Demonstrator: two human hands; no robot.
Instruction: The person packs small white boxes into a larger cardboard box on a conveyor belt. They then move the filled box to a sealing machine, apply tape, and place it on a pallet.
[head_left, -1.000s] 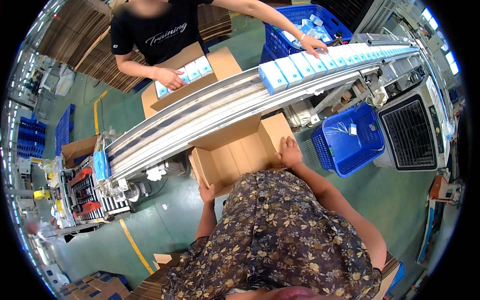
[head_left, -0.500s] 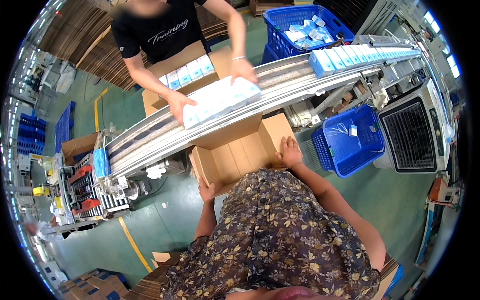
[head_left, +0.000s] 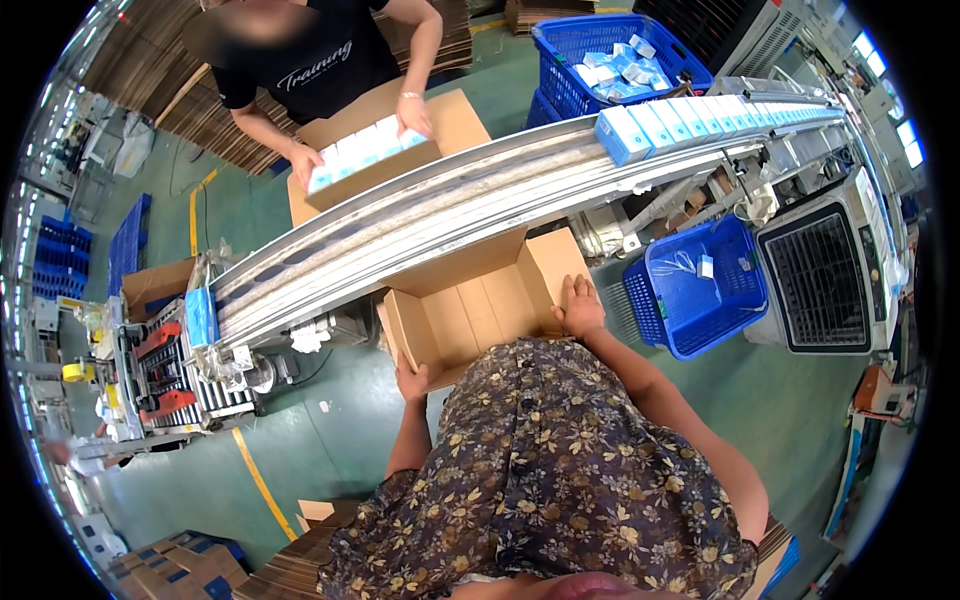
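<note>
An open cardboard box (head_left: 478,310) with nothing in it sits between my body and the conveyor, its far side by the conveyor's near rail. My left hand (head_left: 411,379) grips the box's left side near the front corner, fingers partly hidden behind the panel. On the right, my right hand (head_left: 579,307) holds the box at its folded-out flap, fingers lying over the cardboard. Across the conveyor (head_left: 400,240), a co-worker's two hands press on a row of small white-and-blue cartons (head_left: 365,150) inside another cardboard box (head_left: 455,125).
More white-and-blue cartons (head_left: 680,118) stand in a row on the conveyor's right part. A blue basket (head_left: 700,330) and a grey vented machine (head_left: 825,270) are at my right. Another blue basket (head_left: 560,70) of cartons stands beyond the conveyor. Stacked flat cardboard (head_left: 300,555) lies behind me.
The co-worker's hands have carried a row of cartons from over the conveyor back into the far box. The conveyor's carton row has shifted slightly left. My hands stay on the near box.
</note>
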